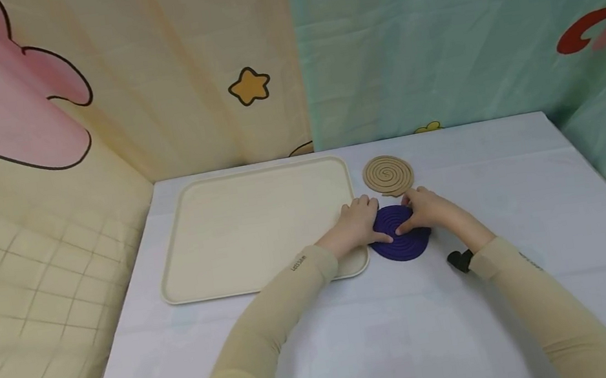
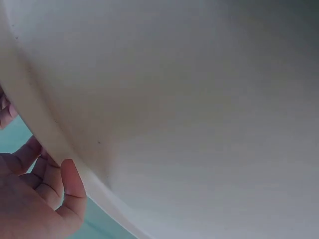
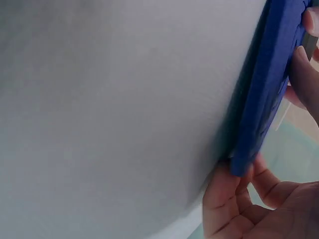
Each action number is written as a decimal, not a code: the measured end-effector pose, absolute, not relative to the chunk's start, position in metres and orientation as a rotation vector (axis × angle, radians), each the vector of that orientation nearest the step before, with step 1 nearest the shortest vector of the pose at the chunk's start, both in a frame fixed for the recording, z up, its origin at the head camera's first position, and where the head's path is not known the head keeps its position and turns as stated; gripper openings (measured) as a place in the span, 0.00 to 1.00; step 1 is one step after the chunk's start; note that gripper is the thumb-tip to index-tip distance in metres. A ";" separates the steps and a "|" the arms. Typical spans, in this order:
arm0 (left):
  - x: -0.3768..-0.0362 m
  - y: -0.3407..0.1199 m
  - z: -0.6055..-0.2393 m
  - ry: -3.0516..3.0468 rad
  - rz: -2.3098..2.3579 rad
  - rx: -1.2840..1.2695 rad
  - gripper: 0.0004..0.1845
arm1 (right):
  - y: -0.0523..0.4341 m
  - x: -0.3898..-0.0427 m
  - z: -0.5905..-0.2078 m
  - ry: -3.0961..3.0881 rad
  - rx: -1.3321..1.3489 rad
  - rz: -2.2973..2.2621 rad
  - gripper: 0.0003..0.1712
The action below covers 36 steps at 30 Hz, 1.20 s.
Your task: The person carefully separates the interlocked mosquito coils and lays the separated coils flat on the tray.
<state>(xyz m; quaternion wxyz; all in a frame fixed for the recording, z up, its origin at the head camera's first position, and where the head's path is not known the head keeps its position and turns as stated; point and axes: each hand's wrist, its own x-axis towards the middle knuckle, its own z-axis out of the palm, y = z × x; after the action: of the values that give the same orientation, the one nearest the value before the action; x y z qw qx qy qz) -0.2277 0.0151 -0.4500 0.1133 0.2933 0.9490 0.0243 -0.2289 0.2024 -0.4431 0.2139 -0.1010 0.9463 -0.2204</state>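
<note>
The purple spiral coaster (image 1: 401, 241) lies on the white table (image 1: 516, 196), just right of the cream tray (image 1: 215, 228). Left hand (image 1: 358, 223) and right hand (image 1: 426, 208) pinch its opposite edges; I'd say lifting it cleanly comes next.

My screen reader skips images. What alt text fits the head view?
Both hands, left hand and right hand, grip a purple spiral coaster on a white table. A tan spiral coaster lies just behind it, a cream tray to the left.
</note>
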 end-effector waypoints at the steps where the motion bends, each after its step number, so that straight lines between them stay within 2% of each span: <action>1: -0.228 0.015 -0.450 2.783 0.073 0.864 0.43 | 0.203 -0.230 -0.443 2.618 -0.281 -0.623 0.42; 4: -0.228 0.015 -0.452 2.778 0.085 0.866 0.43 | 0.203 -0.232 -0.444 2.595 -0.278 -0.664 0.41; 11: -0.230 0.014 -0.451 2.762 0.192 0.821 0.42 | 0.204 -0.233 -0.442 2.508 -0.256 -0.783 0.48; 20: -0.235 0.010 -0.449 2.662 0.572 0.661 0.40 | 0.204 -0.230 -0.438 2.387 -0.198 -0.983 0.48; 30: -0.244 -0.007 -0.426 2.437 1.195 0.467 0.39 | 0.192 -0.220 -0.400 2.455 -0.055 -1.231 0.44; 33: -0.242 -0.014 -0.414 2.408 1.396 0.449 0.33 | 0.185 -0.215 -0.390 2.467 0.003 -1.367 0.40; 36: -0.235 -0.023 -0.407 2.405 1.569 0.473 0.23 | 0.176 -0.209 -0.385 2.423 0.042 -1.537 0.38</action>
<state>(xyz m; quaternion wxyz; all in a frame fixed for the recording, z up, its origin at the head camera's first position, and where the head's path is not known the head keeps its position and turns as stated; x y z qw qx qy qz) -0.2349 -0.0227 -0.4069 0.1155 0.1613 0.8209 0.5355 -0.2093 0.1758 -0.3846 0.1356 0.0144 0.8366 -0.5305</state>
